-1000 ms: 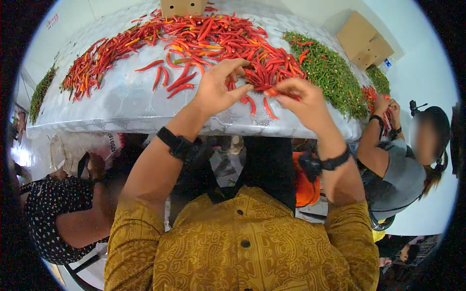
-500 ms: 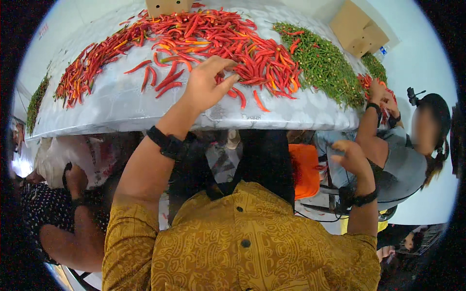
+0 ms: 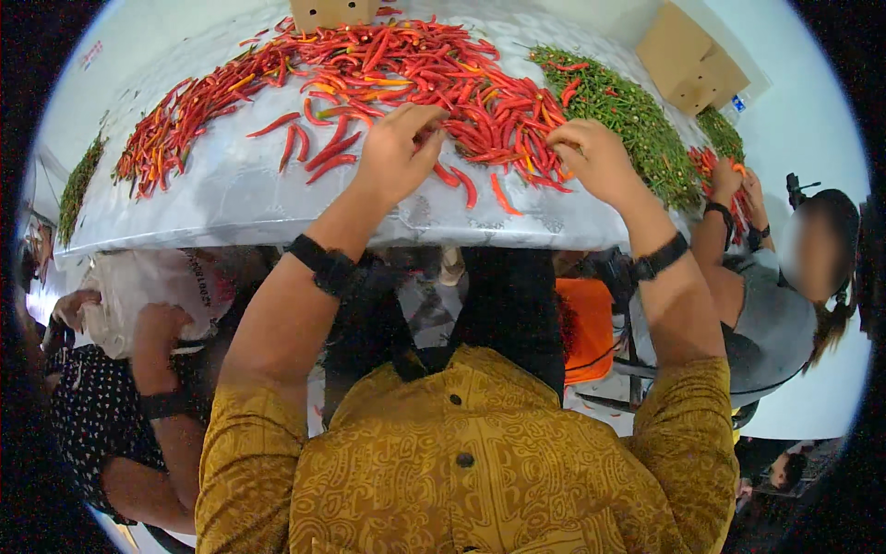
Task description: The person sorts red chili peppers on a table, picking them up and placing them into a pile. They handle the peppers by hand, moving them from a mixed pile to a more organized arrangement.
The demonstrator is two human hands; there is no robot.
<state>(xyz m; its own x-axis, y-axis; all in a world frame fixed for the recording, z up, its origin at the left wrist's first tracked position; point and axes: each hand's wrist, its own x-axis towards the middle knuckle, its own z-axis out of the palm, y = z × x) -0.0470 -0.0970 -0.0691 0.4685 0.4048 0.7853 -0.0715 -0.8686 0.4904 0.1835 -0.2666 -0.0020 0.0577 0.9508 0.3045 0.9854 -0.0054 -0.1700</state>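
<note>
A broad heap of red chillies (image 3: 406,65), with a few orange ones among them, spreads over the silvery-white table cover (image 3: 369,212). My left hand (image 3: 397,152) is over the heap's near edge, its fingers curled toward the thumb. Something dark red shows in that grip, too hidden to make out. At the heap's right end is my right hand (image 3: 600,159), fingers bent and a little apart from the thumb, with nothing plainly between them. Several loose red chillies (image 3: 332,157) lie to the left of my left hand.
Green chillies (image 3: 628,111) form a pile on the right. Cardboard boxes (image 3: 688,60) stand at the far right and far middle (image 3: 332,13). A co-worker (image 3: 761,314) handles red chillies at right; another person (image 3: 138,415) sits at left. An orange seat (image 3: 586,332) is below the table edge.
My right hand has risen from below the table edge, off to the right, to the right end of the red heap. My left hand stays nearly in place with its fingers drawn in a little.
</note>
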